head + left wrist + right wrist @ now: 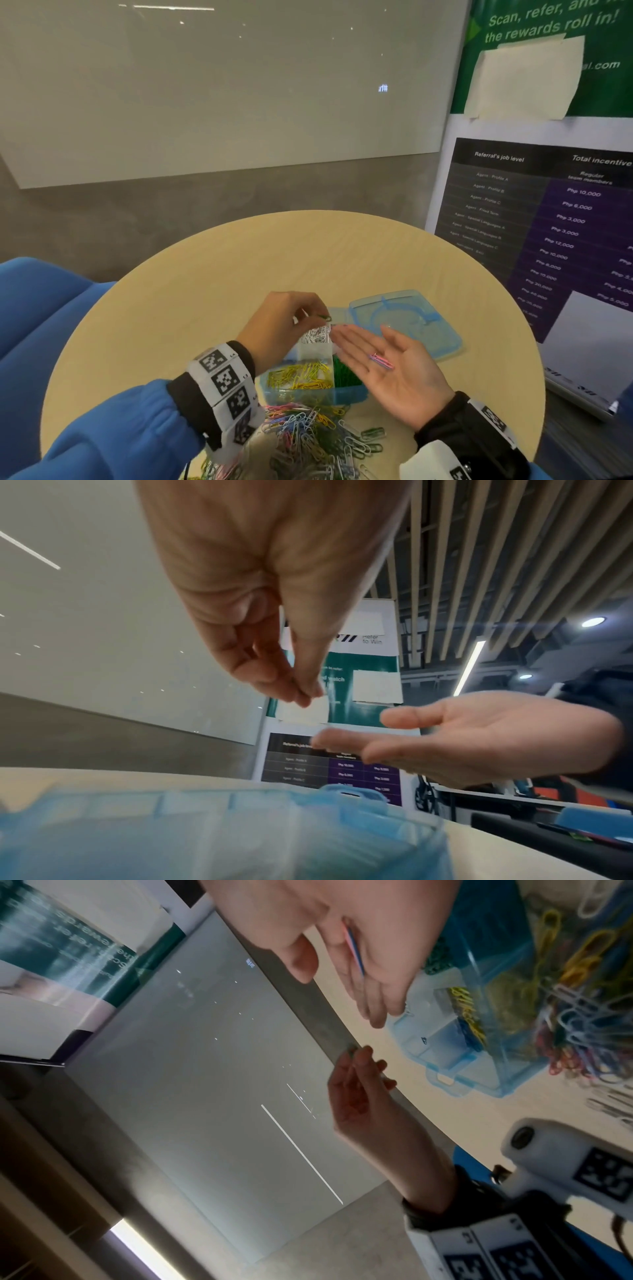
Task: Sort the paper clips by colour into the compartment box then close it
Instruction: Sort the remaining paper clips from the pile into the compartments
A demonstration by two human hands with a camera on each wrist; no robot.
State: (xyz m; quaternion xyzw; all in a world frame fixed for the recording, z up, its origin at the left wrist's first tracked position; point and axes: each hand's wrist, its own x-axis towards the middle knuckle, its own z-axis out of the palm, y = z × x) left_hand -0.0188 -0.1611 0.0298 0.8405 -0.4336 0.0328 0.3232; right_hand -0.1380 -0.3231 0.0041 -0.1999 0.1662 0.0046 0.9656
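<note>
Both hands hovered over the box (346, 394). Left hand (287, 329) pinched 1 green clip (324, 318) between thumb and fingertips, above the compartment of white clips (317, 334). Right hand (394, 363) lay spread, palm up, carrying a small bunch of pink clips (381, 360) on the palm; the exact count cannot be told, and the right wrist view suggests 1 blue among them.

Green compartment (346, 373) lay just nearer the person and to the right of the pinched clip, partly under the right hand's fingers. Left hand was the nearer one to drop it there. Yellow compartment (301, 377) sat beside green, on the left.

Box stood open on the tabletop (239, 267), 1 lid (404, 322) folded back to the far right. 3 filled compartments showed: white, yellow, green. 1 mixed pile (308, 431) of unsorted clips remained just in front of the box, so much sorting was judged outstanding.
</note>
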